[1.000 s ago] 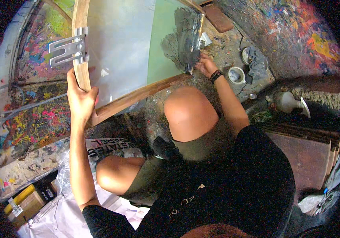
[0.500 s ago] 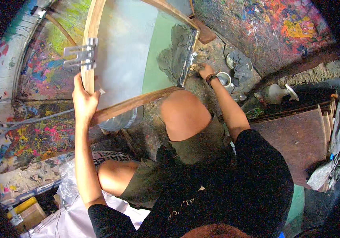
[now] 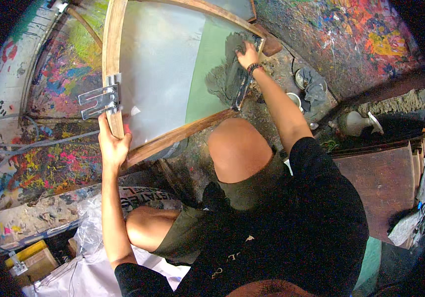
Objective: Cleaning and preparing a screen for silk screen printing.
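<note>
A large wooden-framed printing screen [image 3: 111,49] leans tilted before me, its mesh [image 3: 158,74] pale, with a green band [image 3: 200,76] toward the right. My left hand [image 3: 115,143] grips the lower left corner of the wood, thumb on the inner side. Just above it, a slotted metal hinge clamp [image 3: 101,101] is fixed to the rail. At the right end, my right hand [image 3: 247,55] presses on the mesh over a wet-looking dark grey smear [image 3: 222,81]. Its fingers are bent together; whatever they hold is hidden.
Right of the screen stand a white cup [image 3: 294,101] and a bowl with a crumpled grey cloth [image 3: 315,89]. A spray bottle [image 3: 358,123] lies farther right, above stacked brown boards [image 3: 376,183]. A brick [image 3: 272,44] touches the screen's far right corner.
My right hand has moved from beside the cup up and left onto the dark smear. The screen and my left hand sit slightly lower and farther right in view.
</note>
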A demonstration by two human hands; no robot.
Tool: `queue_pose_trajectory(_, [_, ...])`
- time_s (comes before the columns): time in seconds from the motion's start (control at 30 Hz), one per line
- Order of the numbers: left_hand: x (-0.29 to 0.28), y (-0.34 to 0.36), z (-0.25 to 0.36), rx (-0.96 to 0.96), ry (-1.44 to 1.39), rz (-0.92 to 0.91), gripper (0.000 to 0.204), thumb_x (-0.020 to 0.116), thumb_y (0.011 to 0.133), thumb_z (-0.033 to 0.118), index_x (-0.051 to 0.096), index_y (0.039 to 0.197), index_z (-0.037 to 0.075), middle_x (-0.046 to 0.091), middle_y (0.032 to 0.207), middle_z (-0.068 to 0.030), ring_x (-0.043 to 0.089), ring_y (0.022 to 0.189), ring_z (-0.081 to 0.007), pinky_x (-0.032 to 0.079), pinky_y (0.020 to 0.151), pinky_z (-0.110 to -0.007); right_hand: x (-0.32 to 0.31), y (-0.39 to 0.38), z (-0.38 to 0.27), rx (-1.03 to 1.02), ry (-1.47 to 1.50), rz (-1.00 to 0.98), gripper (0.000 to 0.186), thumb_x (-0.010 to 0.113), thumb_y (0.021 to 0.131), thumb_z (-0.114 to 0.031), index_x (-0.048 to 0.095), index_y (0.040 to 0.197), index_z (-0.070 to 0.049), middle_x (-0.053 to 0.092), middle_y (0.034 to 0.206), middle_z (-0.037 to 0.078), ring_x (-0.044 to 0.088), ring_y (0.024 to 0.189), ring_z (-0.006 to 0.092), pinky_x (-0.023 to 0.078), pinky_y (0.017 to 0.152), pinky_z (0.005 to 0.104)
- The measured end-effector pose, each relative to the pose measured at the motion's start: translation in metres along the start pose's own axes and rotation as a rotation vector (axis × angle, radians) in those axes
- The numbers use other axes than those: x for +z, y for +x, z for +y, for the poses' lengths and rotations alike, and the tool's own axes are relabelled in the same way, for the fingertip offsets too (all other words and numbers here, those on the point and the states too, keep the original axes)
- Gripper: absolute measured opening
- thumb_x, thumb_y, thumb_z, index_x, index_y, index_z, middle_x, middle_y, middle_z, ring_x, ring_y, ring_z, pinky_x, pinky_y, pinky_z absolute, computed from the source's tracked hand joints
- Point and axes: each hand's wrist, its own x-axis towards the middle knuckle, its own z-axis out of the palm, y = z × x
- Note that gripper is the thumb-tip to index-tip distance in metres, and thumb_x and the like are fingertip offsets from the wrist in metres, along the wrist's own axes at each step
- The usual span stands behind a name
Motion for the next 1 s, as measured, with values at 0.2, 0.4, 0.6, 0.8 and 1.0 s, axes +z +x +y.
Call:
queue_pose_trajectory(0.2, [0.001,-0.003,-0.007,0.006,-0.034,0.014,0.065,0.062,0.069,0.000,0.040,0.131,0.002,0.063,0.101,-0.0192,0.063,0.094,-0.0298,0.049,0.088,-0.039,0.008,-0.069,-0.014,-0.093,0.074,-0.070,0.050,0.064,0.085,-0.026,0.053,0.128,-0.004,0.054,0.127,0.019,0.056,0.110,0.0408,0.048,0.091,0.0463])
queue_pose_trajectory(0.4, [-0.001,-0.007,-0.015,0.011,0.035,0.037,0.068,0.062,0.068,0.001,0.039,0.132,0.001,0.062,0.103,-0.0202,0.063,0.095,-0.0311,0.048,0.089,-0.039,-0.008,-0.066,-0.018,-0.162,0.009,-0.136,0.044,0.066,0.083,-0.021,0.057,0.124,-0.008,0.061,0.113,0.017,0.060,0.101,0.0398,0.050,0.085,0.0454])
queue_pose_trajectory(0.6, [-0.003,-0.006,-0.023,-0.058,-0.063,-0.021,0.071,0.061,0.066,0.001,0.037,0.133,0.001,0.061,0.104,-0.0216,0.063,0.095,-0.0328,0.048,0.089,-0.040,-0.018,-0.058,-0.008,-0.295,0.015,-0.132,0.040,0.068,0.083,-0.024,0.060,0.120,-0.011,0.062,0.116,0.014,0.060,0.104,0.0380,0.050,0.085,0.0444])
queue_pose_trajectory(0.8, [-0.001,-0.005,-0.024,0.012,-0.029,0.017,0.066,0.060,0.066,0.001,0.038,0.129,0.004,0.062,0.096,-0.0179,0.064,0.086,-0.0312,0.050,0.083,-0.040,-0.013,-0.056,0.000,-0.309,-0.006,-0.110,0.042,0.072,0.081,-0.024,0.061,0.119,-0.011,0.064,0.113,0.012,0.062,0.102,0.0359,0.051,0.084,0.0421])
queue_pose_trajectory(1.0, [-0.002,-0.004,-0.018,-0.028,-0.052,-0.018,0.066,0.059,0.066,-0.001,0.039,0.128,0.004,0.062,0.096,-0.0178,0.064,0.086,-0.0294,0.050,0.082,-0.039,-0.014,-0.053,0.002,-0.357,0.031,-0.080,0.041,0.076,0.079,-0.025,0.063,0.115,-0.010,0.064,0.112,0.012,0.062,0.102,0.0350,0.050,0.085,0.0412])
